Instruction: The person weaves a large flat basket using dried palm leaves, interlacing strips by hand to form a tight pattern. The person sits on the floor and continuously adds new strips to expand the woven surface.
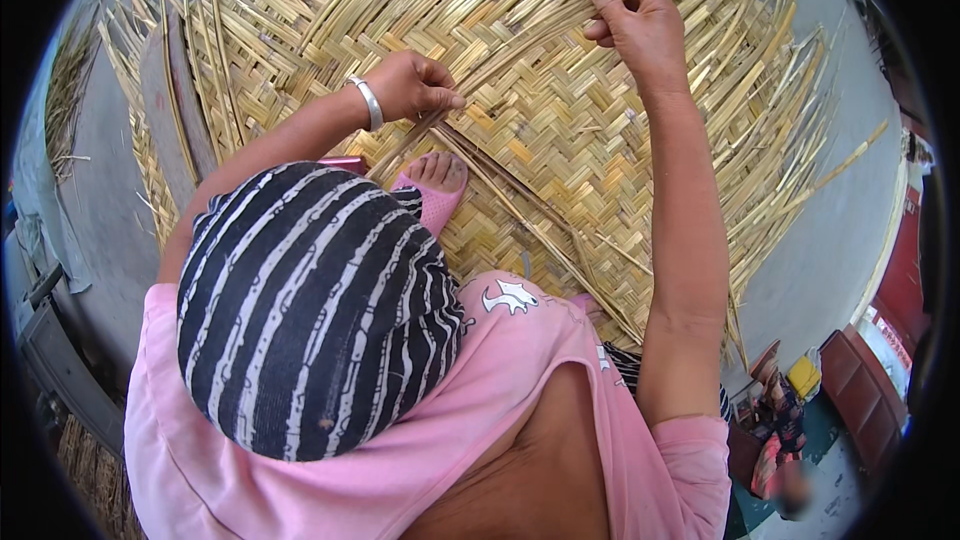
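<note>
A large woven mat point(560, 170) of split, yellowish reed strips lies on the ground, with loose unwoven ends along its edges. My left hand point(408, 88), with a silver bracelet at the wrist, pinches several long brownish reed strips point(520, 48) between thumb and fingers. Farther up to the right, my right hand point(643, 35) has its thumb and curled fingers on the same strips, which run slanting between both hands. Below my left hand, a few darker loose strips point(520, 178) stretch across the mat toward the lower right.
My foot in a pink slipper point(440, 202) rests on the mat beside my striped knee point(310, 310). A flat grey-brown board point(172, 110) lies under loose strips at the left. A dark red chair point(862, 395) and another person point(782, 430) are at the lower right.
</note>
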{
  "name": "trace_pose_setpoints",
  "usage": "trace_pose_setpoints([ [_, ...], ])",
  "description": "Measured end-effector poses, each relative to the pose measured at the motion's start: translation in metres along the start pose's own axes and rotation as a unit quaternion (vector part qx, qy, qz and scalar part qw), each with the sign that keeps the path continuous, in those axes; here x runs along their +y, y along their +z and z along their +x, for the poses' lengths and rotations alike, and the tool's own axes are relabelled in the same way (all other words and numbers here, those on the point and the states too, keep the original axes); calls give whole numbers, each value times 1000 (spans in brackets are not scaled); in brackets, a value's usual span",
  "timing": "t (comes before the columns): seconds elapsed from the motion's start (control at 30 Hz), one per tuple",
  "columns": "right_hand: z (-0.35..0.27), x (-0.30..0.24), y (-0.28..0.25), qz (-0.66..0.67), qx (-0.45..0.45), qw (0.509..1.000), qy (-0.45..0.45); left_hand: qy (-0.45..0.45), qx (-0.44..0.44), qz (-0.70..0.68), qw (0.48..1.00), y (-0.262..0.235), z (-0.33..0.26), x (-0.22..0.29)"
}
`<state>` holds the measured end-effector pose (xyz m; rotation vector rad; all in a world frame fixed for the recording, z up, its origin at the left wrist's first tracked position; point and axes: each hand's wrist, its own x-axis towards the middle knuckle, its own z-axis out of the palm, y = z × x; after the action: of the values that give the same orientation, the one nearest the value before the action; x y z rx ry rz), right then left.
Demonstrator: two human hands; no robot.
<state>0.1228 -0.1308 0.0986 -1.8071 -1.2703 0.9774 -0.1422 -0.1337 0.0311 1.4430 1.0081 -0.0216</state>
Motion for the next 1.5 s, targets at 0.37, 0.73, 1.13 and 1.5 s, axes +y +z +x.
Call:
trace_pose_setpoints([
  [0.37,-20,44,-35,180,133,970,91,-83,-52,67,993,-32,45,-22],
  [0.73,-24,83,-68,282,152,936,146,5,-106,53,993,-4,52,-22],
  [1.13,-69,80,21,324,-107,921,190,-40,-175,-137,974,41,71,40],
  [1.5,-65,87,17,369,-139,912,111,-31,-298,-387,872,49,61,22],
])
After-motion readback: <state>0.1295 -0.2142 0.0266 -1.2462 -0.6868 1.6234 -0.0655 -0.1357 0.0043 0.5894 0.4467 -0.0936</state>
